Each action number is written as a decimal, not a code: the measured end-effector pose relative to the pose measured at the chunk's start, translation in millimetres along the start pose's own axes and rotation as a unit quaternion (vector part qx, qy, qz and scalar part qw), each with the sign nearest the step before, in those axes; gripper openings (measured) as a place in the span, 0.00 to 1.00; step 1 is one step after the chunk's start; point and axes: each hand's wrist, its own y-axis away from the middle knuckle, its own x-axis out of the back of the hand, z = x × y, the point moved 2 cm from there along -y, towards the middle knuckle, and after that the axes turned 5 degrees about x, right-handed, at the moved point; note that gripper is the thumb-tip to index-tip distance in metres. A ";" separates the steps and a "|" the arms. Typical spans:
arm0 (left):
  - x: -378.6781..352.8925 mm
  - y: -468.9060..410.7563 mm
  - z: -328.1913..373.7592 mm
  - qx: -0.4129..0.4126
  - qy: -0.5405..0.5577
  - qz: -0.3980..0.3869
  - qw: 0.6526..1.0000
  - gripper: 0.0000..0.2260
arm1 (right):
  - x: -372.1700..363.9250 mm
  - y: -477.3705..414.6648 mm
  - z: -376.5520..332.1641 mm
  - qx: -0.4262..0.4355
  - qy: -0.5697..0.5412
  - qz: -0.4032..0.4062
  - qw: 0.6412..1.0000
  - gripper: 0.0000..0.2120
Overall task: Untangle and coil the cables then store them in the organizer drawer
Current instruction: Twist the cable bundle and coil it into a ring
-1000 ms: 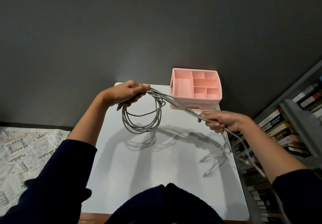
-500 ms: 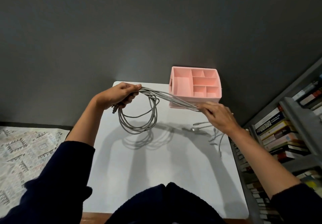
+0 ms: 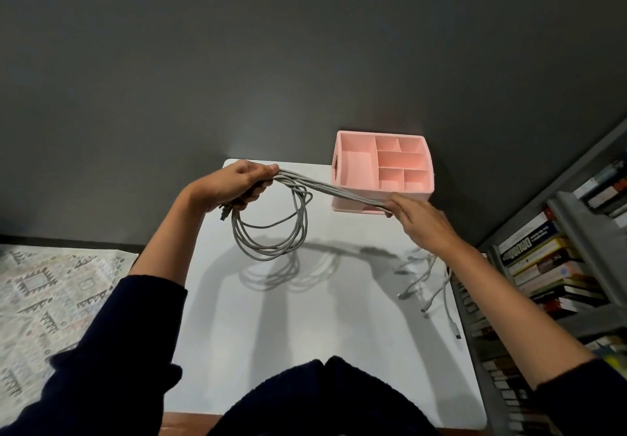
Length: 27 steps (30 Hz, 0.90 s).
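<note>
The left hand (image 3: 237,184) stays clenched around the top of the grey cables (image 3: 271,232), holding several finished loops that hang in the air above the white table (image 3: 305,350), with dark plugs poking out below its fingers. The right hand (image 3: 417,220) is the one that has moved. A second ago it was nearer and further right, drawing the strands out past the table's right edge. Now it sits further away and more to the left, just in front of the pink organizer (image 3: 354,171), pinching the straight bundle of strands between thumb and fingers. That leaves only a short span stretched between the two hands. The loose ends (image 3: 424,283), which were dangling beside the table, now trail on its right side behind the right wrist, with their plugs fanned out toward the bookshelf (image 3: 549,266). This looks like the gather of one more loop: the right hand has re-gripped closer in and is probably about to carry that span across to the left hand. Little free cable appears to remain, so the coiling seems close to done. Storing has not started. The organizer's top compartments hold nothing, and the hand and strands partly hide its base, so I cannot tell whether the drawer is open.
</note>
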 end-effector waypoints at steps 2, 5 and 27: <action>-2.2 -0.4 2.1 -0.005 0.000 0.002 1.000 0.18 | -1.1 -5.4 0.2 -0.049 -0.137 -0.047 0.988 0.15; -4.2 -1.0 4.9 -0.016 -0.011 0.008 1.000 0.18 | -1.9 -8.3 2.4 -0.137 -0.323 -0.073 0.934 0.13; -17.4 -7.3 -4.1 0.011 -0.075 -0.027 0.997 0.18 | -9.2 21.5 46.9 -0.121 -0.373 -0.135 0.910 0.13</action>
